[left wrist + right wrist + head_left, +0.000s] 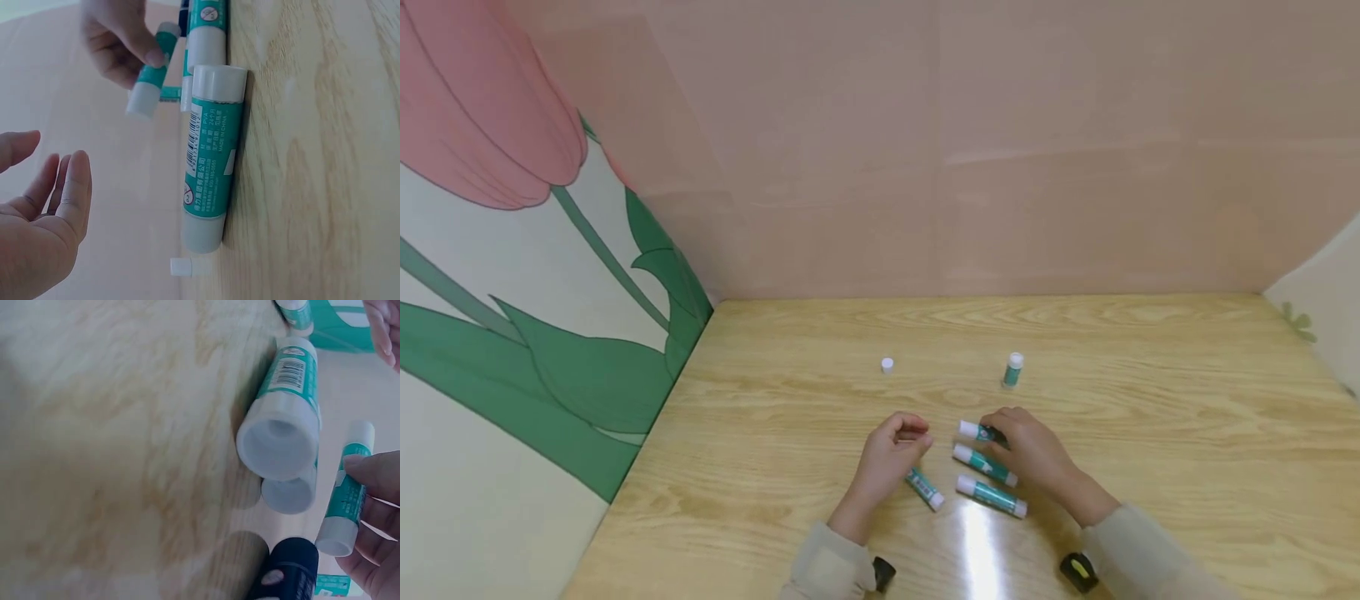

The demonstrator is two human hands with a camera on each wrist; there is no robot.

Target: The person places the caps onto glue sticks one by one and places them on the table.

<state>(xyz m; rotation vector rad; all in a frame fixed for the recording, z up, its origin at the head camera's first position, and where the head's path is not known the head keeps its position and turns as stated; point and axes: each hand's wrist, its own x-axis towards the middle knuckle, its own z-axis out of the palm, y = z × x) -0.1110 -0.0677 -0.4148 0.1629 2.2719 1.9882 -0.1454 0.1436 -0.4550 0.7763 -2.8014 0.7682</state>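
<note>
My right hand [1033,450] pinches a small green glue stick [347,494] with white ends, between thumb and fingers, above the table. Beside it, two green glue sticks, one nearer [992,497] and one farther [985,464], lie side by side. A dark navy tube [287,572] lies close by, mostly covered by my right hand in the head view. My left hand [891,458] hovers with fingers loosely bent and thumb apart, holding nothing. Just below it lies another green glue stick [215,156], its barcode label showing in the left wrist view.
Farther back on the wood-grain table [775,400], a green glue stick [1012,371] stands upright. A small white cap [887,365] sits to its left. A pinkish covering [940,167] rises behind the table, and a tulip-print panel [587,350] borders the left.
</note>
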